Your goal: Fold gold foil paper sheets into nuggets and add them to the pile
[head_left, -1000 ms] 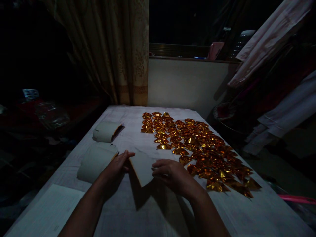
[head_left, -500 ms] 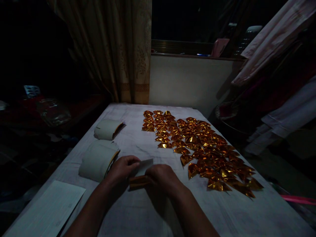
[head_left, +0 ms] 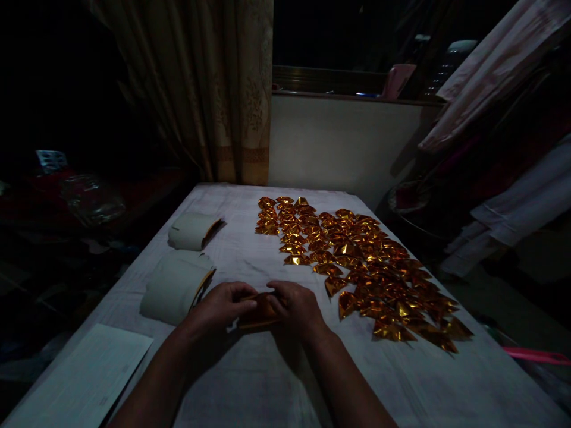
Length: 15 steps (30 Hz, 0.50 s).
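Observation:
Between my two hands, just above the cloth-covered table (head_left: 250, 380), is a sheet of gold foil paper (head_left: 263, 310) with a folded lower edge. My left hand (head_left: 229, 304) pinches its left end between thumb and fingers. At the other end, my right hand (head_left: 297, 306) grips it the same way. Left of my left hand lies a curved stack of foil paper (head_left: 173, 288), pale side up with gold at its edge. A smaller stack (head_left: 191, 230) rests behind it. Many folded gold foil pieces (head_left: 348, 249) cover the table's right half.
A flat pale sheet or pad (head_left: 89, 374) lies at the near left of the table. Behind the table hang a patterned curtain (head_left: 223, 119) and, on the right, some clothes (head_left: 517, 202). A pink cup (head_left: 397, 80) stands on the window sill.
The foil paper's raised pale part has folded over, so mostly gold now shows. My right hand has turned, its fingers now on the paper's upper right edge. The view shifted slightly.

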Tool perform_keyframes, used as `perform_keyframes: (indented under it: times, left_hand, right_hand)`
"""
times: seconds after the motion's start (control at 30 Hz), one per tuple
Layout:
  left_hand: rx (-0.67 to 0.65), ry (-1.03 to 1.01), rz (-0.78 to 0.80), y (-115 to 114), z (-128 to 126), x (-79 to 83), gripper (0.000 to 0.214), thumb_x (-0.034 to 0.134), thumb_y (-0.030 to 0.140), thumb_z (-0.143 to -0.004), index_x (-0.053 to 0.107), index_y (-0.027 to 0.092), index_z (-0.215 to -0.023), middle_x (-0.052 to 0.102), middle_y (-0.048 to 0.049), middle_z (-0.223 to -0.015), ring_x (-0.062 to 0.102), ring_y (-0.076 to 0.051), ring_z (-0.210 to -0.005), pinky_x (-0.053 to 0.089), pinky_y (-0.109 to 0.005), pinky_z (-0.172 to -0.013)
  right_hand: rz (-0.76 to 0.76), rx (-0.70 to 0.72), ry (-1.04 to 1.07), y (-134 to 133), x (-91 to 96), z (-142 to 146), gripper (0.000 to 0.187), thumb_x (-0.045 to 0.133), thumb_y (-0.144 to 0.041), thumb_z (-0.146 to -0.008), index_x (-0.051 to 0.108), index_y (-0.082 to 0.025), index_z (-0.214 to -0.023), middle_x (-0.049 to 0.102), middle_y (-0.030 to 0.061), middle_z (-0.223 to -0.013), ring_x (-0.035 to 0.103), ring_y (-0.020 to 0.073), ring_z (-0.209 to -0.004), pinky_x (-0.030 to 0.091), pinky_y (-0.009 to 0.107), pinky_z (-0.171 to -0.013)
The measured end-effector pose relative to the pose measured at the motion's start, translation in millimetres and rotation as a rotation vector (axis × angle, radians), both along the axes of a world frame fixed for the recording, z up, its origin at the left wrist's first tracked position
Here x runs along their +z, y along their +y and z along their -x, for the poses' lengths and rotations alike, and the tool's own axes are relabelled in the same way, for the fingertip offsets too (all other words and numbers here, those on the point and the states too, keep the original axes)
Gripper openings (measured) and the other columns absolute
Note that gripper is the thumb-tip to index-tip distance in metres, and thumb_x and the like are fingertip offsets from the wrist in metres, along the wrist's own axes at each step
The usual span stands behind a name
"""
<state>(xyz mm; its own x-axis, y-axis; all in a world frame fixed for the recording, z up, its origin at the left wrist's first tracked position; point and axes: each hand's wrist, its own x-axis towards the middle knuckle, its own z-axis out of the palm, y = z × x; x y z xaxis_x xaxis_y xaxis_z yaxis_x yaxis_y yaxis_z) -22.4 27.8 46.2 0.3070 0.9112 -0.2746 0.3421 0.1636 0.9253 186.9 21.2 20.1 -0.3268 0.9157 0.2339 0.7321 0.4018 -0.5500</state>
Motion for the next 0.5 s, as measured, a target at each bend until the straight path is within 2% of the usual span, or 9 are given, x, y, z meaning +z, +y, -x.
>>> perform_keyframes:
  times: [0.17,0.3,0.37,0.43,0.5]
  left_hand:
    - [0.063,0.038,-0.040,0,-2,0.7,0.025,0.069,0.038,-0.066,0.076,0.017,-0.079,0.073,-0.0091,-0.078,0.067,-0.025,-0.075,0.050,-0.037,-0.071]
    - [0.059,0.058,-0.073,0,-2,4.8,0.025,0.068,0.039,-0.065,0.075,0.018,-0.076,0.073,-0.0074,-0.077,0.066,-0.024,-0.075,0.048,-0.035,-0.071]
    - [0.052,0.052,-0.055,0,-3,7.1,0.026,0.068,0.040,-0.064,0.074,0.017,-0.076,0.072,-0.0063,-0.075,0.065,-0.023,-0.074,0.047,-0.034,-0.070]
    - [0.059,0.040,-0.038,-1,-4,8.8,0.026,0.068,0.039,-0.063,0.074,0.017,-0.076,0.071,-0.0057,-0.073,0.064,-0.022,-0.072,0.046,-0.033,-0.069]
    - [0.069,0.022,-0.022,-2,-5,9.3,0.025,0.068,0.038,-0.062,0.073,0.017,-0.075,0.070,-0.0057,-0.072,0.063,-0.021,-0.071,0.045,-0.032,-0.068]
  right_hand:
    - [-0.021,0.030,-0.030,0,5.3,-4,0.030,0.066,-0.022,-0.088,0.071,-0.025,-0.118,0.073,0.0064,-0.103,0.067,0.0205,-0.096,0.052,0.031,-0.085]
    - [-0.078,0.057,-0.004,2,9.9,-11,0.033,0.072,-0.023,-0.083,0.071,-0.024,-0.116,0.068,0.0103,-0.116,0.062,0.0247,-0.109,0.048,0.037,-0.091]
    - [-0.009,0.089,0.044,4,12.0,-15,0.021,0.072,-0.022,-0.083,0.075,-0.023,-0.103,0.070,0.0081,-0.111,0.063,0.0230,-0.105,0.047,0.035,-0.091]
    - [0.134,0.097,0.091,5,14.0,-19,0.009,0.069,-0.021,-0.085,0.076,-0.022,-0.091,0.073,0.0044,-0.093,0.067,0.0190,-0.090,0.048,0.030,-0.081]
    - [0.255,0.066,0.145,6,15.3,-21,0.008,0.068,-0.021,-0.085,0.076,-0.021,-0.085,0.073,0.0018,-0.081,0.066,0.0161,-0.076,0.046,0.026,-0.070]
